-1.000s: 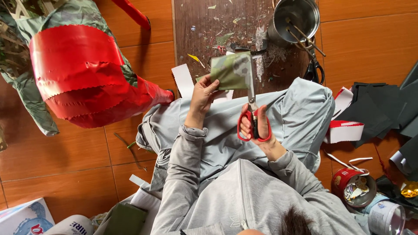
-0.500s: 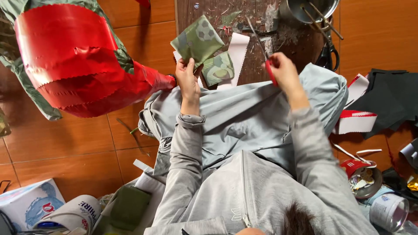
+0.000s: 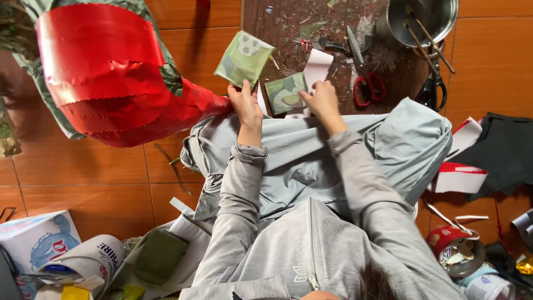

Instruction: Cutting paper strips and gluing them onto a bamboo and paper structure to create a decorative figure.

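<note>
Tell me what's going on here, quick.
A person in a grey hoodie sits over a dark wooden board. The left hand holds up a square piece of green patterned paper. The right hand rests on a second green patterned piece lying on the board. Red-handled scissors lie on the board, beside a metal pot. A large red-papered shape sits at left.

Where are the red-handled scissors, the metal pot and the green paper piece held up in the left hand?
red-handled scissors [image 3: 368,88], head view, on a red handle loop.
metal pot [image 3: 451,16], head view, on its rim.
green paper piece [image 3: 243,59], head view, on its middle.
</note>
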